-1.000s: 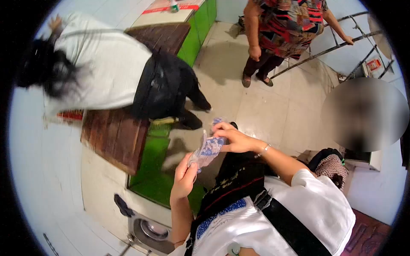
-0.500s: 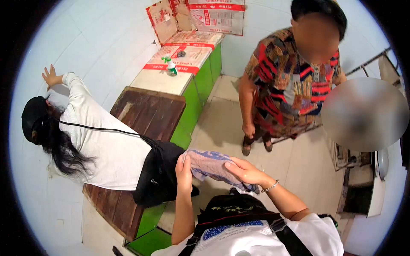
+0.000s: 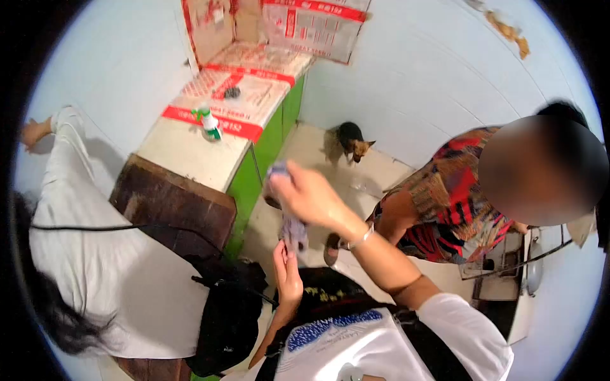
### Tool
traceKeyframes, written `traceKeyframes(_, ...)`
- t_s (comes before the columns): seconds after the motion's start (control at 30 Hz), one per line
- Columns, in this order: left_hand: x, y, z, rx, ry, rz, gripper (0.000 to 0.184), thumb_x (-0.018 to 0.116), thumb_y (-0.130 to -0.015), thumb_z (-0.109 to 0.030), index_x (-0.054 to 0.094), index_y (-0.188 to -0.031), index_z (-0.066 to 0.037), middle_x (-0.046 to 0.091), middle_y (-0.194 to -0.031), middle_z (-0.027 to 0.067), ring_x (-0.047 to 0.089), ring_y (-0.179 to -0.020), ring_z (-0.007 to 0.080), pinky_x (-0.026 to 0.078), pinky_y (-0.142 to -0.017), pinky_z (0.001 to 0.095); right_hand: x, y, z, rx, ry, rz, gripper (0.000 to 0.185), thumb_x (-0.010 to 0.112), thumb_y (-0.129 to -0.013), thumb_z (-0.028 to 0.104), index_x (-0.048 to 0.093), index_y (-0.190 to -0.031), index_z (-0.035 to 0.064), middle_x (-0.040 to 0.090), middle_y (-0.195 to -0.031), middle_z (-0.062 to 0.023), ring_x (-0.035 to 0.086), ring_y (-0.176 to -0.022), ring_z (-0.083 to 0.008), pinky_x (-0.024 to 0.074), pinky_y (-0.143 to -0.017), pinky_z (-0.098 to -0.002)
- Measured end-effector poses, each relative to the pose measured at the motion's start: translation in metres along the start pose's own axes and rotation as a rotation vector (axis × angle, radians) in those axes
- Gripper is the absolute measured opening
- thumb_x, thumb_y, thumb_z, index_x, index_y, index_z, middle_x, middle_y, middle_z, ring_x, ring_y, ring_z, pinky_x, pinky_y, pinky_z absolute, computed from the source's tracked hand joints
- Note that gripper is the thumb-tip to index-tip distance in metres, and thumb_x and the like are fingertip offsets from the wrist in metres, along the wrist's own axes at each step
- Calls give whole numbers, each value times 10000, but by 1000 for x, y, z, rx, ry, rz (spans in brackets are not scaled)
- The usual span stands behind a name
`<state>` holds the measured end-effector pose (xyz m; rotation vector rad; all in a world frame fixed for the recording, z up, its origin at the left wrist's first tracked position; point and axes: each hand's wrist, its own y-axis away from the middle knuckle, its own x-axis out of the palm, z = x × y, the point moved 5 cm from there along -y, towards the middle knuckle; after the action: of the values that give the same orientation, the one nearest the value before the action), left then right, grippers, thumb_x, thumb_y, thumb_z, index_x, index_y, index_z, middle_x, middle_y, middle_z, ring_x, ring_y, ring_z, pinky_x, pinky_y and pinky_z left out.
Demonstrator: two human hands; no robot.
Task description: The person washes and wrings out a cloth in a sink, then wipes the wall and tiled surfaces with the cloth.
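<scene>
Your right hand (image 3: pixel 311 193) is gripping the upper end of a cloth (image 3: pixel 294 233), which is hanging bunched in front of your body, while your left hand (image 3: pixel 289 276) is touching its lower end; whether the left fingers are closing on it cannot be told. Where you were spreading the cloth between both hands half a second ago, you are now holding it gathered, right hand above left, which is probably leaving less of its surface exposed. The spray bottle (image 3: pixel 211 128) is standing well apart on the counter (image 3: pixel 190 151).
</scene>
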<state>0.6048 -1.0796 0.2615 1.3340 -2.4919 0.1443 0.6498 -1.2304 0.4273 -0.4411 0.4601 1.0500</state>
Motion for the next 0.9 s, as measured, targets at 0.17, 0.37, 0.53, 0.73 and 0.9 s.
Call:
traceKeyframes(0.17,-9,-55,-22,-43,-432,-28,452,550,-921,-138,401,-1328,-10,454,-1260,163,487,-1136,268,362,-999,367,-7,-116,-33,96,-71,64,330,530,-894,319,546,-942,-8,612,-821,-252,593,-810,-426,457,-717,-465)
traceKeyframes(0.37,-13,-107,33,-313,-175,-186,245,515,-938,-75,524,-1169,6,585,-1077,98,570,-970,167,449,-875,292,-6,-230,-89,-87,-90,213,281,589,-895,294,589,-1000,34,635,-834,-168,616,-753,-241,481,-700,-368)
traceKeyframes(0.53,39,-249,43,-230,-65,-469,295,433,-998,-207,460,-1235,-33,523,-1126,83,522,-1062,186,434,-909,326,-59,-304,-101,-284,-159,444,254,612,-874,254,518,-907,20,584,-750,-205,577,-681,-385,465,-605,-398)
traceKeyframes(0.73,160,-470,2,-401,988,-143,587,389,-969,-485,355,-1401,-89,406,-1414,110,402,-1301,288,392,-1032,479,-162,-410,-161,-241,-273,493,294,601,-852,295,565,-926,12,577,-709,-227,583,-703,-423,473,-639,-454)
traceKeyframes(0.9,235,-615,14,-450,883,103,523,414,-975,-394,393,-1370,-52,471,-1371,115,465,-1252,285,364,-1058,481,-275,-466,-267,-111,33,151,350,601,-883,319,586,-1076,27,599,-1045,-179,611,-884,-319,494,-755,-390)
